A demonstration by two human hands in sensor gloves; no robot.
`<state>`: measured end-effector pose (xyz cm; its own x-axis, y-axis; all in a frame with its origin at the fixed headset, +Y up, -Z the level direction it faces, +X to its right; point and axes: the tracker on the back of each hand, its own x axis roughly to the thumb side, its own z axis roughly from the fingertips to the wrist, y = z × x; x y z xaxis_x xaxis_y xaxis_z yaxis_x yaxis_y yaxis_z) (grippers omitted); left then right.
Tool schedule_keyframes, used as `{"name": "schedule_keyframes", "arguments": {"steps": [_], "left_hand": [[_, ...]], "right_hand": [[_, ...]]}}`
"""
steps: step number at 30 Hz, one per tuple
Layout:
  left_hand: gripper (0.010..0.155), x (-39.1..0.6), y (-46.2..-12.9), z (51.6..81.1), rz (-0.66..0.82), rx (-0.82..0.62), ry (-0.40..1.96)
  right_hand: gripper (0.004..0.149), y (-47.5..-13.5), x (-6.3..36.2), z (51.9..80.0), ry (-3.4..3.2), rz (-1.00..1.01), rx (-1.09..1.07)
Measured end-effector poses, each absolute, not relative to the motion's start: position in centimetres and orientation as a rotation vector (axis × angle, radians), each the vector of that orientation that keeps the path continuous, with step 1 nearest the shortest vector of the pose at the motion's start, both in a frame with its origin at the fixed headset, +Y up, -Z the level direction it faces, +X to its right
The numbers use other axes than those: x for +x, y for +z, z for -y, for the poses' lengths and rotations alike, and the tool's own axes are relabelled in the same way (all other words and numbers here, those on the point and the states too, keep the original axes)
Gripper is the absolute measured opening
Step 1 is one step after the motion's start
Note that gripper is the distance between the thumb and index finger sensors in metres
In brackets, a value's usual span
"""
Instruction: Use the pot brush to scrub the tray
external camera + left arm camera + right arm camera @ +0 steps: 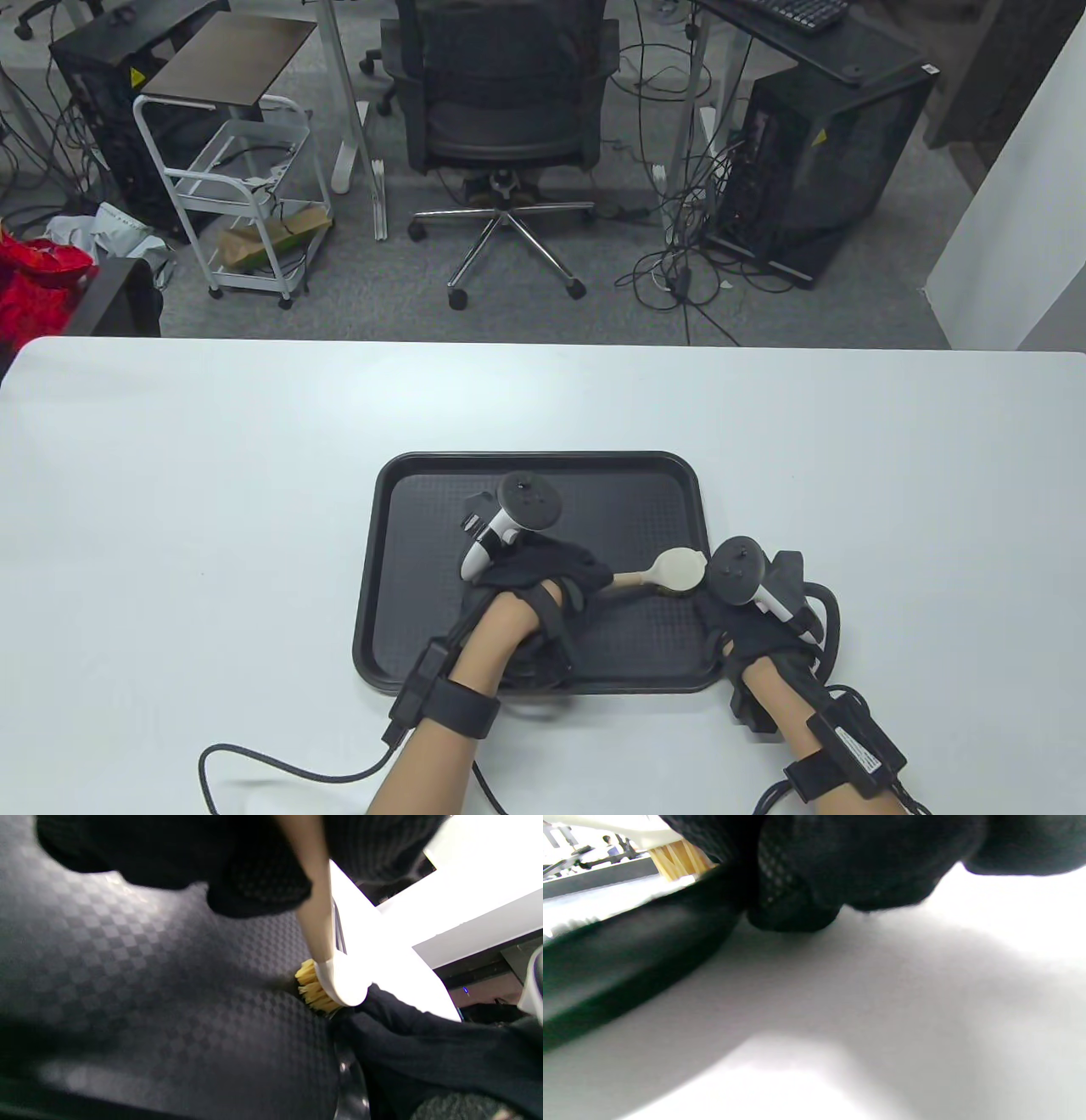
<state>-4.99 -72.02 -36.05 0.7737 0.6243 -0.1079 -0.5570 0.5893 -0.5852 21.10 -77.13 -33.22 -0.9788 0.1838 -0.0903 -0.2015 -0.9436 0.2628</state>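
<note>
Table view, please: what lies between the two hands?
The pot brush: its handle runs from the left hand to its head beside the right hand, over the tray.

Table view looks down from 6 o'clock; both wrist views sit low and close, sharing the tray rim at 3 o'clock — and brush bristles.

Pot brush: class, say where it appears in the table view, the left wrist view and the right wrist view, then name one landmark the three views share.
Table view: the pot brush lies right of centre, head at the tray's right rim.
Left wrist view: pot brush right of centre, yellow bristles on the tray floor.
Right wrist view: only its bristles show, top left.
Shared landmark: the tray's rim.
</note>
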Motion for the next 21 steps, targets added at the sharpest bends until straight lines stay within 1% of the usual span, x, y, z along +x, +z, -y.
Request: {"name": "schedule_keyframes", "arguments": {"steps": [3,8,11,15,21], "left_hand": [[0.057,-5.3,-36.0,71.5,0.095,-0.613,0.631],[0.056,-6.5,-36.2,71.1,0.080,-0.662,0.593],[0.056,-7.7,-36.4,70.9,0.066,-0.701,0.549],[0.056,-9.4,-36.5,70.4,0.044,-0.717,0.499],[0.056,-12.2,-36.6,70.2,-0.005,-0.762,0.472]], "right_hand": [[0.061,-33.2,21.1,77.1,2.916,-0.405,-0.095],[0.061,-33.2,21.1,77.1,2.916,-0.406,-0.096],[0.061,-33.2,21.1,77.1,2.916,-0.407,-0.096],[0.060,-33.2,21.1,77.1,2.915,-0.408,-0.096],[0.061,-33.2,21.1,77.1,2.915,-0.407,-0.096]]}}
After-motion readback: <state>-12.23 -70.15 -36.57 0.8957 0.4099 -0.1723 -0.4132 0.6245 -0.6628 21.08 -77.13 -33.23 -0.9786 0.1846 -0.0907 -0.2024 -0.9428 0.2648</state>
